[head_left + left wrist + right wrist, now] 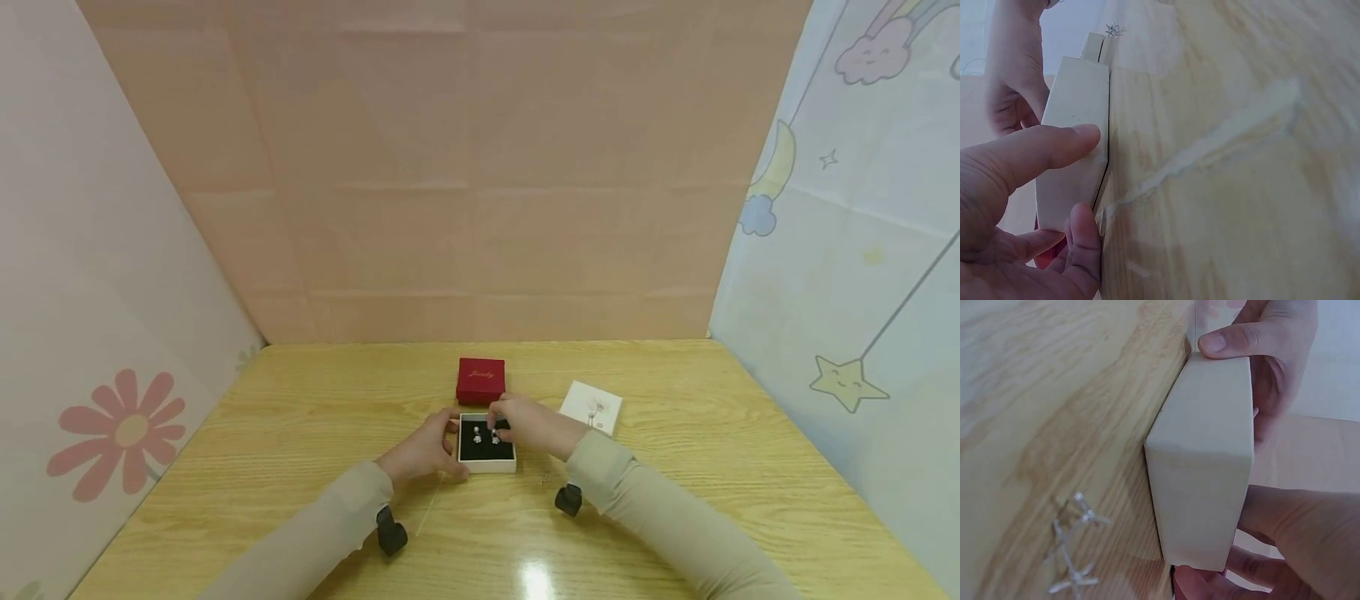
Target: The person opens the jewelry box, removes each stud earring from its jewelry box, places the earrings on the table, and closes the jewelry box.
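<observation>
A small white jewelry box (487, 467) with a black insert (472, 452) lies open on the table. Two silvery earrings sit on the insert, a left earring (477, 435) and a right earring (495, 439). My left hand (423, 448) grips the box at its left side, its thumb (1079, 140) against the near wall and other fingers round the corner. Over the box's right half, my right hand (528, 421) reaches down, its thumb and index finger pinching about the right earring. In the right wrist view the box wall (1197, 487) hides its fingertips.
Behind the box is a red lid-like box (481, 379) with gold lettering. A white card (592, 406) with a flower drawing lies to the right. Small silvery star-shaped pieces (1075, 550) lie near the right wrist. A thin pale strip (429, 510) lies by the left wrist.
</observation>
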Demonstrator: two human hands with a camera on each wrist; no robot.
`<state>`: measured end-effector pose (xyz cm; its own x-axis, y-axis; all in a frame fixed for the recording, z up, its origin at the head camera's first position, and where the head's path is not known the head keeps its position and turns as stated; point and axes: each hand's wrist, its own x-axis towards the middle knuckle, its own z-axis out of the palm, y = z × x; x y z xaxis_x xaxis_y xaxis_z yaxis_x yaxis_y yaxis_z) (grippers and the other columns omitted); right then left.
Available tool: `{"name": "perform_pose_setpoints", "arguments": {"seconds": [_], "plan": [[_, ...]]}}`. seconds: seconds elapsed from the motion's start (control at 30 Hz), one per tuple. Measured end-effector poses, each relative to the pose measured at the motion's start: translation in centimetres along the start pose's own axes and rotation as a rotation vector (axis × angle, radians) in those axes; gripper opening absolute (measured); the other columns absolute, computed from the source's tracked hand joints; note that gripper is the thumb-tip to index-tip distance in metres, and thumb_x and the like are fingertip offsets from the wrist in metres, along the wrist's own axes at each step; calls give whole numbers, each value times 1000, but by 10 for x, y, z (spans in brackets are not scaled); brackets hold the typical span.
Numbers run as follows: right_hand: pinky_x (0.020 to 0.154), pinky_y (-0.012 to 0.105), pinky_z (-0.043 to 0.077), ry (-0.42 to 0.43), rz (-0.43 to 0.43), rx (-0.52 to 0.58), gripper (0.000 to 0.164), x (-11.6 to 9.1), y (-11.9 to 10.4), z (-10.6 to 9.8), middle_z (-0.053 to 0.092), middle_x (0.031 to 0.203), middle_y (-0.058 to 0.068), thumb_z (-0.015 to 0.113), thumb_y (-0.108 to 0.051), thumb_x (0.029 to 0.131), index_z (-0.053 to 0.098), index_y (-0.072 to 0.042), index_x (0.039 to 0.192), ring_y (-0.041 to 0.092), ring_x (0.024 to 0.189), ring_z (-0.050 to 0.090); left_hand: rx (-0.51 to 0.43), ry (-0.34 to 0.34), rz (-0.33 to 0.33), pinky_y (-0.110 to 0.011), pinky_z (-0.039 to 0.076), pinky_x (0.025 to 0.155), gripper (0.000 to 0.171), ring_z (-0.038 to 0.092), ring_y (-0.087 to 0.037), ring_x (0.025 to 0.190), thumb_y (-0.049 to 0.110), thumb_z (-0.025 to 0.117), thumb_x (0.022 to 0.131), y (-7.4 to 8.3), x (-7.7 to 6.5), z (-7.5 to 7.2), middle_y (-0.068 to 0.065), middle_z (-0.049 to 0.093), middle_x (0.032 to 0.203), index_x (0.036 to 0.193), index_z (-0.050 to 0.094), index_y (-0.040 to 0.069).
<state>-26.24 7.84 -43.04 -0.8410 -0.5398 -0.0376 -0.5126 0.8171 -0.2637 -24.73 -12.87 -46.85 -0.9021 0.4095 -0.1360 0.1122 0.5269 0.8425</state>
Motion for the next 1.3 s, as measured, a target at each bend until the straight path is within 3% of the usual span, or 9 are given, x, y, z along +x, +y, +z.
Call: {"name": "perform_pose_setpoints", "arguments": {"seconds": [0.3, 0.67, 0.87, 1.07, 1.3], "plan": [[72, 29, 49, 1, -16, 2, 9, 3, 3, 5, 56, 90, 0, 72, -13, 87, 63, -16, 88, 12, 74, 51, -18, -5, 44, -36, 48, 79, 93, 53, -23, 93, 5, 88, 64, -2, 0, 1, -19, 50, 126, 141, 34, -1], [70, 28, 47, 14, -8, 20, 10, 4, 7, 8, 55, 91, -2, 71, -14, 88, 62, -18, 90, 12, 74, 50, -24, -5, 35, -34, 46, 79, 93, 51, -23, 94, 4, 88, 64, -2, 1, 1, -16, 49, 123, 141, 35, 1], [70, 31, 46, 55, -13, 120, 8, -1, 11, 4, 59, 98, -1, 68, -14, 89, 61, -18, 89, 13, 79, 53, -27, -2, 27, -34, 46, 78, 92, 51, -23, 94, 4, 88, 64, -2, 0, 0, -16, 48, 125, 140, 36, 3], [84, 40, 51, 114, -45, 311, 4, -14, 16, -12, 64, 99, 0, 65, -14, 91, 63, -11, 91, 21, 97, 61, -31, 1, 28, -34, 47, 77, 90, 52, -24, 93, 0, 87, 63, 3, -3, -2, -17, 48, 124, 138, 38, 3], [83, 37, 52, 163, -76, 366, 7, -34, 20, -32, 64, 102, -3, 63, -20, 94, 63, -13, 94, 22, 99, 62, -34, -2, 20, -34, 46, 78, 89, 52, -23, 93, -1, 87, 62, 2, -2, -3, -16, 48, 124, 137, 39, 3]]}}
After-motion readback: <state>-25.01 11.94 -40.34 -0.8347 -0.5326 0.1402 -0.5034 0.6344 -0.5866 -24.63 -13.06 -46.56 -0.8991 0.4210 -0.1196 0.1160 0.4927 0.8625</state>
